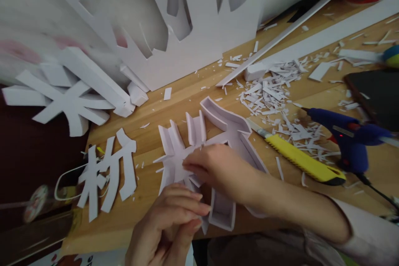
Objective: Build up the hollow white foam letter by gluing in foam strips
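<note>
A white foam-board character with raised side walls [243, 149] lies on the wooden table, its hollow side facing up. My right hand [221, 168] reaches over its middle, fingers closed together and pointing down to the left at the inner walls. What they pinch, if anything, is hidden. My left hand [170, 224] is at the near left edge of the character, fingers curled and thumb close to the fingertips. Whatever sits between them cannot be made out. Both hands cover part of the character's left half.
A yellow utility knife [305, 160] and a blue glue gun [339, 133] lie to the right, by a pile of white scraps [271, 87]. Flat cut-out characters [124, 166] and built foam pieces [71, 104] are at left. A cut-out foam sheet [199, 50] leans behind.
</note>
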A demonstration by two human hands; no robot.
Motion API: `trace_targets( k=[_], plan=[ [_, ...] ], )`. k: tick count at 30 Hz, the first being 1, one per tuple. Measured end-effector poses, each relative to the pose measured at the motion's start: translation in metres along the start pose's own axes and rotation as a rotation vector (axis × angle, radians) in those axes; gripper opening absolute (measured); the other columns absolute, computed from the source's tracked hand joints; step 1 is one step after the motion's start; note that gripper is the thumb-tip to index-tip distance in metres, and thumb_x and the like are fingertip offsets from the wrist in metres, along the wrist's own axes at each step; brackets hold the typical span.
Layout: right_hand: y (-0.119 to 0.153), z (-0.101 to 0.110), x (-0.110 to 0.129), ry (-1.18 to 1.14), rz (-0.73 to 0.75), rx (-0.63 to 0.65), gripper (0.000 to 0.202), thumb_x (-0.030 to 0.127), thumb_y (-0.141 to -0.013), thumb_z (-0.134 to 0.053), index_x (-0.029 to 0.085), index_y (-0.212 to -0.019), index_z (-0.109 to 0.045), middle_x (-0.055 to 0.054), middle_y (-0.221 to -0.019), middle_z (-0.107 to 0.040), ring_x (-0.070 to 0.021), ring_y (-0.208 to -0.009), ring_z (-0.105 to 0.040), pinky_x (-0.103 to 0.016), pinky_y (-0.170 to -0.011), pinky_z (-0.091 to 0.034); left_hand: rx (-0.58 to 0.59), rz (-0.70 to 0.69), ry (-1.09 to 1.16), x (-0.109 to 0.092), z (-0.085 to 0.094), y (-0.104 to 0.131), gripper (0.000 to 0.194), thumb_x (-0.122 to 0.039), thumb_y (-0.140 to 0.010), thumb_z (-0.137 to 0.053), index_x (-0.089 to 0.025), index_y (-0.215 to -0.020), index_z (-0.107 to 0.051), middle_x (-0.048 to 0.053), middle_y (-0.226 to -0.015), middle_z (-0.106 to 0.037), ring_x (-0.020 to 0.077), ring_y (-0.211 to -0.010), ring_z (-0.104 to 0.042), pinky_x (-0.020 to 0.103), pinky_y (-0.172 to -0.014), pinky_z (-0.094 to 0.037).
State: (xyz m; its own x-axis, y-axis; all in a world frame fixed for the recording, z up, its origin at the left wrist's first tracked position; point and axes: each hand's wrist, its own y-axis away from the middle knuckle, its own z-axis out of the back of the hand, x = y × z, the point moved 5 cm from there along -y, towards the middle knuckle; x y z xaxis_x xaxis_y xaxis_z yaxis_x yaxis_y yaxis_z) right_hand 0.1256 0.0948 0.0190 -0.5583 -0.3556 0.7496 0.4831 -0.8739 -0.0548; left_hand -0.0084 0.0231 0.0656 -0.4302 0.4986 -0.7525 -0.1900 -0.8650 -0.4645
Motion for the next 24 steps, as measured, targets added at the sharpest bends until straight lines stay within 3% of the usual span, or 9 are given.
trace_targets(
  k=[4, 6, 8, 11, 14, 16, 19, 22, 24],
  plan=[
    [-0.008, 0.029, -0.005, -0.034, -0.043, -0.088, 0.012, 0.018, -0.094, -0.070, 0.019, -0.087, -0.080, -0.002, -0.080, -0.078, -0.0153, -0.070, -0.069, -0.026, -0.065, -0.042, -0.161, 0.202, 0.091, 0.017, 0.010, 0.003, 0.011, -0.015, -0.090, -0.069, -0.026, -0.089, -0.067, -0.007, -0.072, -0.075, 0.0113, -0.066, -0.072, 0.025, -0.072, -0.062],
    [-0.007, 0.043, 0.001, -0.136, -0.015, -0.112, 0.009, 0.019, -0.089, -0.075, 0.020, -0.082, -0.080, 0.002, -0.070, -0.075, -0.0116, -0.061, -0.064, -0.024, -0.060, -0.040, -0.158, 0.348, 0.142, 0.032, 0.011, -0.006, 0.024, -0.018, -0.085, -0.075, -0.028, -0.107, -0.069, -0.007, -0.078, -0.076, 0.0090, -0.061, -0.070, 0.019, -0.058, -0.058],
    [-0.006, 0.055, 0.009, -0.214, 0.024, -0.136, 0.009, 0.020, -0.084, -0.078, 0.019, -0.075, -0.078, 0.005, -0.060, -0.069, -0.0095, -0.055, -0.058, -0.023, -0.054, -0.037, 0.042, 0.429, 0.251, 0.042, 0.000, -0.022, 0.043, -0.024, -0.078, -0.080, -0.026, -0.120, -0.069, -0.005, -0.080, -0.073, 0.0118, -0.062, -0.069, 0.023, -0.058, -0.058],
    [-0.009, 0.071, 0.018, -0.275, 0.072, -0.193, 0.013, 0.025, -0.080, -0.078, 0.018, -0.070, -0.075, 0.004, -0.059, -0.067, -0.0096, -0.055, -0.057, -0.023, -0.052, -0.038, 0.272, 0.367, 0.220, 0.041, -0.009, -0.050, 0.012, -0.026, -0.078, -0.078, -0.022, -0.090, -0.079, 0.000, -0.079, -0.074, 0.0148, -0.071, -0.068, 0.027, -0.065, -0.056],
    [-0.011, 0.082, 0.021, -0.317, 0.107, -0.233, 0.013, 0.029, -0.079, -0.078, 0.017, -0.075, -0.076, 0.001, -0.069, -0.071, -0.0113, -0.063, -0.061, -0.023, -0.057, -0.044, 0.255, 0.310, 0.233, 0.037, -0.004, -0.070, 0.008, -0.030, -0.079, -0.078, -0.023, -0.076, -0.080, 0.002, -0.079, -0.075, 0.0177, -0.078, -0.068, 0.031, -0.073, -0.054],
    [-0.015, 0.077, 0.020, -0.361, 0.090, -0.192, 0.018, 0.023, -0.078, -0.077, 0.018, -0.096, -0.076, -0.002, -0.093, -0.077, -0.0109, -0.071, -0.065, -0.022, -0.061, -0.048, 0.172, 0.293, 0.275, 0.036, 0.004, -0.079, 0.011, -0.034, -0.077, -0.080, -0.023, -0.077, -0.081, 0.002, -0.079, -0.074, 0.0174, -0.080, -0.067, 0.031, -0.075, -0.054],
    [-0.026, 0.048, 0.016, -0.442, 0.025, 0.016, 0.048, 0.010, -0.073, -0.077, 0.019, -0.120, -0.069, -0.006, -0.117, -0.075, -0.0095, -0.070, -0.069, -0.021, -0.062, -0.053, 0.020, 0.278, 0.357, 0.038, 0.017, -0.086, 0.018, -0.039, -0.071, -0.084, -0.023, -0.078, -0.081, 0.004, -0.091, -0.076, 0.0197, -0.096, -0.068, 0.034, -0.088, -0.054],
    [-0.039, 0.020, 0.011, -0.438, -0.035, 0.207, 0.016, 0.008, -0.075, -0.075, 0.014, -0.089, -0.075, -0.003, -0.078, -0.077, -0.0118, -0.056, -0.068, -0.017, -0.045, -0.045, -0.097, 0.289, 0.430, 0.045, 0.026, -0.085, 0.024, -0.041, -0.064, -0.088, -0.022, -0.074, -0.078, 0.005, -0.099, -0.077, 0.0232, -0.111, -0.067, 0.039, -0.098, -0.053],
    [-0.047, 0.019, 0.009, -0.452, -0.058, 0.215, 0.008, 0.009, -0.081, -0.072, 0.014, -0.075, -0.074, -0.002, -0.067, -0.074, -0.0116, -0.056, -0.068, -0.016, -0.041, -0.041, -0.131, 0.323, 0.457, 0.052, 0.028, -0.080, 0.027, -0.041, -0.061, -0.090, -0.021, -0.072, -0.076, 0.006, -0.101, -0.079, 0.0244, -0.112, -0.068, 0.039, -0.097, -0.054]
  ],
)
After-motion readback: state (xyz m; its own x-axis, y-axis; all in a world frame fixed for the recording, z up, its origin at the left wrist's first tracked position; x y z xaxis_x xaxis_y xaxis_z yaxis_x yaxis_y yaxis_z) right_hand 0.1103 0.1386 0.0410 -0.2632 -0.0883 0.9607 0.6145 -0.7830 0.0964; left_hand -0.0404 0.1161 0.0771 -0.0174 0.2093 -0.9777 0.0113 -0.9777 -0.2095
